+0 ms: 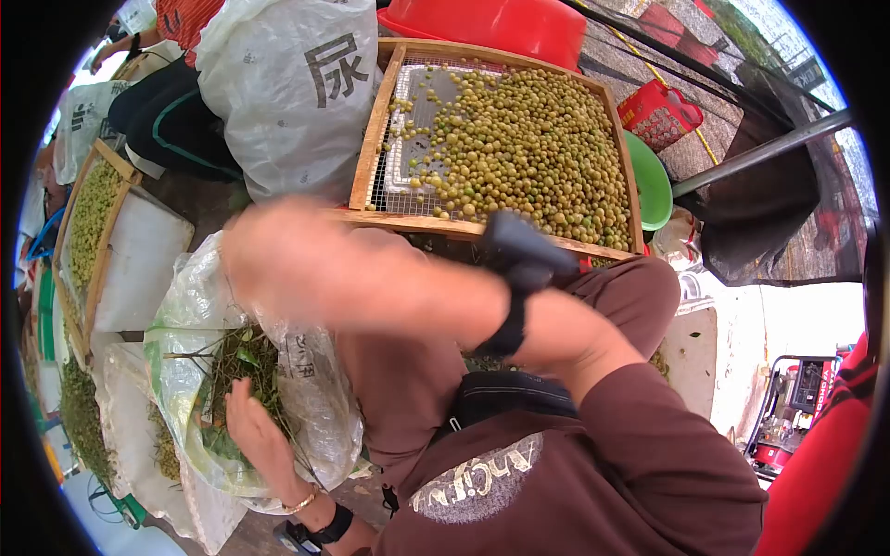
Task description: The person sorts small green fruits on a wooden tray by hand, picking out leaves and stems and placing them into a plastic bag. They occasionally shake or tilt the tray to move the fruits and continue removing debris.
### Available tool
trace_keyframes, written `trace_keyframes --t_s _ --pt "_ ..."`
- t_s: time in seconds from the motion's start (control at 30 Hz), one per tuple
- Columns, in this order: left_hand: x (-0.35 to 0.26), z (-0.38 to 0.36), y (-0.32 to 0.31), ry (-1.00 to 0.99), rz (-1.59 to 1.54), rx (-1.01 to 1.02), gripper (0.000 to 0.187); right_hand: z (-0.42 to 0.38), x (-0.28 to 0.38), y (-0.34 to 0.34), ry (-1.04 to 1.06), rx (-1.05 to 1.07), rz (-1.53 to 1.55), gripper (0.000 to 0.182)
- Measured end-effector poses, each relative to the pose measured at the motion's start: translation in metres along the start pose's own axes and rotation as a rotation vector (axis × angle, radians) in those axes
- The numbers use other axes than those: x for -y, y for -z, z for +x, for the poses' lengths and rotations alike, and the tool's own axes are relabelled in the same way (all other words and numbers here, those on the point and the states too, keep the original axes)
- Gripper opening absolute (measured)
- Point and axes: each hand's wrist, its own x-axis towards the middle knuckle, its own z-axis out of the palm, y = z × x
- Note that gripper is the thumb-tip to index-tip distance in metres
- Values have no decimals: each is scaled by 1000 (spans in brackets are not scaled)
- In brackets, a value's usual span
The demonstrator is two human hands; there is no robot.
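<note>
Close beside the lap, the left hand (260,435) is held at the mouth of a clear plastic bag (324,398), its fingers straightened and kept side by side, with nothing seen to be gripped. Twigs and leaves (246,361) are gathered inside the bag, near the fingertips. Across the brown trousers (399,371), the right hand (278,259) is stretched leftward over the bag's far side; it is blurred, so whether its fingers are apart or together cannot be told. A dark device (519,250) is strapped to the right wrist by a black band. Beyond the knees, small round yellow-green fruits (538,148) are spread over a wood-framed mesh tray (374,139), heaped mostly toward its right. Just left of the tray, a white sack (278,102) is marked with a large dark character. Farther left, more fruits (93,222) are held in a second framed tray (105,269). Past the first tray, a red tub (501,23) is seen; by its right edge, a green basin (656,185) is partly hidden, with a red container (658,116) set beyond.
</note>
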Motion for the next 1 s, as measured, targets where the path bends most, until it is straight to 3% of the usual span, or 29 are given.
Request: trace_keyframes --t_s 0.03,0.07,0.1,0.13,0.27,0.33,0.37,0.47,0.53,0.57,0.63,0.7,0.8,0.83,0.87,0.9,0.97,1.0 --pt "-6 2 5 10 -2 7 37 -4 -37 7 -45 -266 189 13" --pt "-15 3 9 142 -157 -69 37 -13 -63 36 -248 -265 178 11" --pt "-20 3 8 278 -312 -152 39 -16 -117 45 -277 -335 -9 11" --pt "-10 3 4 165 -211 -185 42 -26 -169 57 -384 -333 -127 11" --pt "2 2 -8 253 -246 -143 36 -60 -288 90 -654 -93 -466 14" --pt "-3 7 -11 577 -310 -187 30 -60 -317 80 -677 -39 -446 15" --pt "-7 13 -11 582 -304 -184 30 -60 -330 75 -700 12 -429 15" --pt "-12 24 -11 666 -129 -42 25 -56 -342 54 -761 83 -601 17" --pt "-1 26 -21 440 -94 -111 25 -60 -350 46 -731 63 -691 15" --pt "1 25 -23 444 -89 -106 25 -61 -353 44 -732 70 -685 15" --pt "-9 33 -20 572 -105 -52 27 -66 -350 43 -534 74 -705 14" --pt "-20 40 -18 612 -99 -61 30 -69 -348 42 -546 39 -709 15" --pt "-12 38 -15 607 -60 -71 37 -71 -319 63 -646 296 -377 16" --pt "-4 33 -17 565 -24 -71 41 -74 -302 74 -650 292 -382 16" --pt "4 29 -20 352 71 -119 44 -79 -288 85 -658 367 -243 14" --pt "-1 31 -21 354 68 -122 44 -83 -284 94 -662 443 -104 12" --pt "-14 33 -18 589 17 -22 43 -90 -295 107 -666 363 -51 13" --pt "-16 33 -17 580 25 -16 43 -87 -304 115 -762 266 -38 15"
